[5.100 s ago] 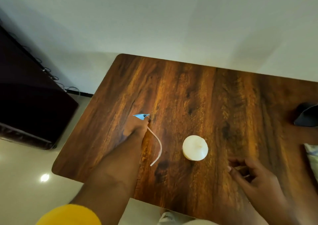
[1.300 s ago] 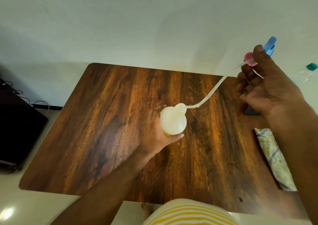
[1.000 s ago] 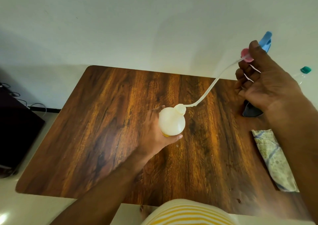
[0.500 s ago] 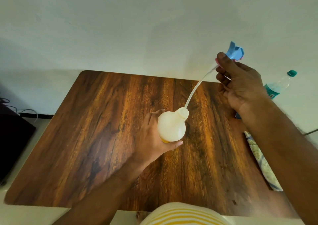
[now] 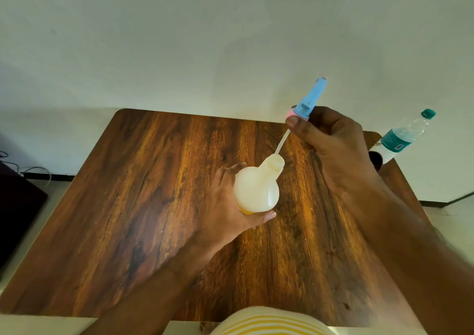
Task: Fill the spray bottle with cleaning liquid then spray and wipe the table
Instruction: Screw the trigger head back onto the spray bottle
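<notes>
My left hand (image 5: 227, 207) grips a white plastic spray bottle (image 5: 255, 189), held over the middle of the wooden table (image 5: 143, 196) with its open neck tilted to the upper right. A little yellow liquid shows at the bottle's base. My right hand (image 5: 331, 145) holds the blue spray head (image 5: 309, 98) with a pink collar, raised above and to the right of the bottle. The head's thin white dip tube (image 5: 282, 141) runs down from it into the bottle's neck.
A clear water bottle (image 5: 402, 136) with a teal cap and label stands at the table's far right corner. A dark object (image 5: 375, 159) peeks out behind my right wrist. A dark cabinet (image 5: 18, 219) stands left of the table. A white wall runs behind.
My right hand has moved the spray head left, toward the bottle, so the tube now goes more steeply and deeper into the neck. The cloth at the right is now hidden by my right arm.
</notes>
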Available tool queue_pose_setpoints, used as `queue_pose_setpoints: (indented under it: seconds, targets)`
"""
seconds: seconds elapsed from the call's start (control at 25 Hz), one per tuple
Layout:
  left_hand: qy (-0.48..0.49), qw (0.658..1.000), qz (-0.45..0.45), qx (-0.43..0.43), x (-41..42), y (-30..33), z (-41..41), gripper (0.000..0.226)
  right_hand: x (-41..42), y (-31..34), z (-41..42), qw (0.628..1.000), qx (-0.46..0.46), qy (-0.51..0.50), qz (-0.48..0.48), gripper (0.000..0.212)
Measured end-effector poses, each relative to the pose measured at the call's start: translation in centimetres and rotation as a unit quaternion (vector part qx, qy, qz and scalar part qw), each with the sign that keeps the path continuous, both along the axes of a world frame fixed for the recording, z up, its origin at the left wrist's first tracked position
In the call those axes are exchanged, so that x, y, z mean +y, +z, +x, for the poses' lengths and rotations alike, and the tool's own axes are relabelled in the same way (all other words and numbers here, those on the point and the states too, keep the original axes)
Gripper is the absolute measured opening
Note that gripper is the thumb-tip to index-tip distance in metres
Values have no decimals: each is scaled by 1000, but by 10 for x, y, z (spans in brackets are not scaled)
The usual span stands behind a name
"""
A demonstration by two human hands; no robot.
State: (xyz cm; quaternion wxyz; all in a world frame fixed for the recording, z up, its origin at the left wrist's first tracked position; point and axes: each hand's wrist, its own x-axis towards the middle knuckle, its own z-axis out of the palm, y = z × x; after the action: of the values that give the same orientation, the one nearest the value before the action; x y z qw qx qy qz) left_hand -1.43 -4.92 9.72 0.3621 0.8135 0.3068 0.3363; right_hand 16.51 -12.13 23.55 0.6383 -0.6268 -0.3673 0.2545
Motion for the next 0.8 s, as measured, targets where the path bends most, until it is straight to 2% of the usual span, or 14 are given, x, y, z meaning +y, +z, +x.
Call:
queue_pose_setpoints:
  seconds: [0.36, 0.52, 0.64, 0.8]
  targets:
    - [-9, 1000, -8, -19, -4, 24, 8, 102, -17, 0, -3, 990, -80, 107, -55, 40]
    - [-15, 999, -12, -26, -4, 31, 12, 101, -23, 6, -1, 987, -95, 118, -54, 34]
    - [-18, 1000, -11, -23, -5, 32, 14, 100, -26, 10, 1, 981, -131, 122, -71, 39]
    - [-14, 999, -17, -30, -8, 35, 16, 99, -25, 12, 0, 980, -135, 114, -87, 50]
